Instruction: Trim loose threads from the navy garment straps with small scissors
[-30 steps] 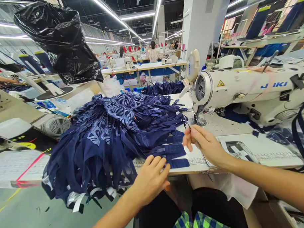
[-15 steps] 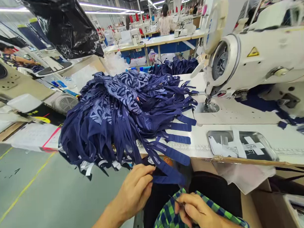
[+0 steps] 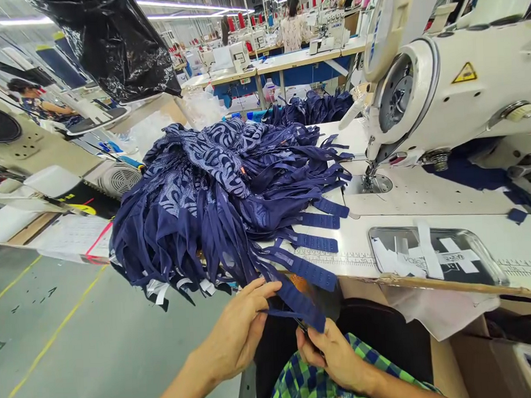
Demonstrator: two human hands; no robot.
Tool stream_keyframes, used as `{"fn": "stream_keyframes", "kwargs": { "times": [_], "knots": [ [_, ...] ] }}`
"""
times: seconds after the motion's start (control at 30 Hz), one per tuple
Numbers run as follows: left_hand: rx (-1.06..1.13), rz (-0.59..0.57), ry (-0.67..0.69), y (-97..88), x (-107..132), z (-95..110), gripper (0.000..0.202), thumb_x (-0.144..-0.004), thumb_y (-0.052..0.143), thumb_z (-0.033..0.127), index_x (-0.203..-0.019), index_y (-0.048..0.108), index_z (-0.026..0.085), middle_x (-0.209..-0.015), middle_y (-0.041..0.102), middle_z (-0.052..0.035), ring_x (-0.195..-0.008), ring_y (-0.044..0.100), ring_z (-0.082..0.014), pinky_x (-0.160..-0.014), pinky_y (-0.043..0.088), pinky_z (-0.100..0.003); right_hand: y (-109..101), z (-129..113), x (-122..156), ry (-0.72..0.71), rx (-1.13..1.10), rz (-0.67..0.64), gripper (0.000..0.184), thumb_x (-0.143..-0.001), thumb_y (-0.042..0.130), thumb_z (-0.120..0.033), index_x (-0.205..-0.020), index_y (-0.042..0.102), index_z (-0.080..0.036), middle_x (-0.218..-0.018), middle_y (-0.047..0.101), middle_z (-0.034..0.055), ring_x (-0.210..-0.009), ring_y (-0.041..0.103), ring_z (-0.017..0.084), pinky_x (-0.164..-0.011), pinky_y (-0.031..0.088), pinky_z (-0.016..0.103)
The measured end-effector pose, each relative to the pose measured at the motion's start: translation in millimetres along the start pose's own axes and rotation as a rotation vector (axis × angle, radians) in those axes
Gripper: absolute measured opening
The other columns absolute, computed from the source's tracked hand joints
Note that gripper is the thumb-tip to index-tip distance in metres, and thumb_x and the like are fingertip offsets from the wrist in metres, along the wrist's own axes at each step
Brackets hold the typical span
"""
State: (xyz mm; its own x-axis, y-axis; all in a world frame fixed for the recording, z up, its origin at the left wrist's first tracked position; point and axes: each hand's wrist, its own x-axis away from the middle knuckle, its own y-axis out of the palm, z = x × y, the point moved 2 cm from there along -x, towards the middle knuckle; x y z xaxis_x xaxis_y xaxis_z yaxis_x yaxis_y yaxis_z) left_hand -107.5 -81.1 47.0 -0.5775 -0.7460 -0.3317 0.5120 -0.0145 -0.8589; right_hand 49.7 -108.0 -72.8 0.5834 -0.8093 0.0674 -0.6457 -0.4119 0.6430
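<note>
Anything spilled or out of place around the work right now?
Small dark scraps litter the floor at left, seemingly fallen there. The navy fabric pile spills over the front edge of the table. I see no clear damage.

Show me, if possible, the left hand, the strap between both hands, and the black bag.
Left hand (image 3: 235, 329), head view: back of the hand.
Strap (image 3: 301, 303), head view: middle of its flat face.
Black bag (image 3: 118, 50), head view: its crinkled side.

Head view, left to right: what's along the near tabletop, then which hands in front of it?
Tabletop: papers with a pink strip → navy garment pile → metal tray. In front: left hand → right hand.
</note>
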Motion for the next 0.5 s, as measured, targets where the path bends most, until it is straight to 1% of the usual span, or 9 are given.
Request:
{"fn": "stream_keyframes", "kwargs": {
  "times": [0.07,0.13,0.17,0.23,0.27,0.33,0.4,0.47,0.5],
  "knots": [
    [0.003,-0.007,-0.005,-4.0,2,1,0.023,-0.081,0.032,0.003,-0.095,0.041,0.019,-0.112,0.06,-0.0092,-0.12,0.043,-0.0153,-0.096,0.044,-0.032,-4,-1,-3,0.046,-0.06,0.08,0.041,-0.082,0.045,-0.053,-0.071,0.046,-0.014,-0.038,0.024,-0.0075,-0.036,0.019,0.005,-0.041,0.016,0.022],
    [0.002,-0.022,0.006,-5.9,1,3,0.017,-0.082,0.038,0.009,-0.095,0.041,0.018,-0.11,0.06,-0.0101,-0.118,0.045,-0.0165,-0.097,0.043,-0.034,-5,-7,-9,0.048,-0.138,0.14,0.043,-0.08,0.047,-0.055,-0.063,0.041,-0.015,-0.039,0.023,-0.0071,-0.035,0.016,0.004,-0.04,0.015,0.022],
    [-0.012,-0.031,0.008,-5.1,0,4,0.016,-0.081,0.043,0.014,-0.097,0.042,0.018,-0.11,0.06,-0.0109,-0.116,0.047,-0.0183,-0.097,0.043,-0.036,-4,-12,-13,0.027,-0.16,0.134,0.045,-0.079,0.048,-0.056,-0.062,0.04,-0.016,-0.041,0.024,-0.0068,-0.036,0.016,0.004,-0.04,0.015,0.022],
    [-0.075,-0.013,-0.01,0.1,-5,4,0.029,-0.079,0.05,0.022,-0.106,0.042,0.015,-0.108,0.06,-0.0125,-0.114,0.048,-0.0222,-0.095,0.044,-0.04,1,-21,-20,-0.044,-0.148,0.073,0.044,-0.08,0.046,-0.057,-0.066,0.043,-0.015,-0.043,0.026,-0.0064,-0.037,0.017,0.004,-0.041,0.015,0.022],
    [-0.113,0.014,-0.015,4.2,-8,2,0.037,-0.079,0.05,0.023,-0.113,0.04,0.013,-0.107,0.059,-0.0131,-0.112,0.049,-0.0234,-0.093,0.044,-0.04,3,-25,-22,-0.08,-0.118,0.041,0.043,-0.082,0.043,-0.056,-0.071,0.046,-0.014,-0.044,0.027,-0.0063,-0.038,0.019,0.005,-0.042,0.016,0.022],
    [-0.165,0.106,-0.002,13.6,-14,-3,0.044,-0.081,0.047,0.017,-0.123,0.036,0.009,-0.098,0.06,-0.0127,-0.104,0.052,-0.0224,-0.086,0.047,-0.038,7,-28,-24,-0.129,-0.017,-0.013,0.042,-0.085,0.04,-0.053,-0.079,0.049,-0.013,-0.043,0.028,-0.0062,-0.04,0.022,0.006,-0.045,0.018,0.024],
    [-0.179,0.209,0.048,21.5,-21,-7,0.038,-0.081,0.046,0.011,-0.119,0.042,0.01,-0.082,0.058,-0.0081,-0.083,0.055,-0.0179,-0.074,0.046,-0.034,7,-28,-23,-0.133,0.081,-0.031,0.043,-0.086,0.039,-0.052,-0.079,0.05,-0.011,-0.044,0.029,-0.0055,-0.041,0.023,0.006,-0.046,0.019,0.025],
    [-0.196,0.299,0.084,24.8,-26,-9,0.025,-0.079,0.051,0.007,-0.103,0.052,0.014,-0.068,0.053,-0.0021,-0.063,0.048,-0.0122,-0.063,0.039,-0.031,6,-25,-20,-0.122,0.145,-0.055,0.044,-0.086,0.04,-0.053,-0.076,0.05,-0.011,-0.044,0.03,-0.0053,-0.04,0.023,0.006,-0.045,0.019,0.024],
    [-0.214,0.34,0.092,24.2,-27,-9,0.019,-0.078,0.053,0.005,-0.095,0.054,0.015,-0.064,0.051,-0.0002,-0.058,0.045,-0.0105,-0.06,0.036,-0.03,5,-23,-18,-0.123,0.159,-0.061,0.044,-0.085,0.041,-0.053,-0.075,0.051,-0.011,-0.043,0.03,-0.0053,-0.04,0.022,0.005,-0.044,0.018,0.023]
  ]
}}
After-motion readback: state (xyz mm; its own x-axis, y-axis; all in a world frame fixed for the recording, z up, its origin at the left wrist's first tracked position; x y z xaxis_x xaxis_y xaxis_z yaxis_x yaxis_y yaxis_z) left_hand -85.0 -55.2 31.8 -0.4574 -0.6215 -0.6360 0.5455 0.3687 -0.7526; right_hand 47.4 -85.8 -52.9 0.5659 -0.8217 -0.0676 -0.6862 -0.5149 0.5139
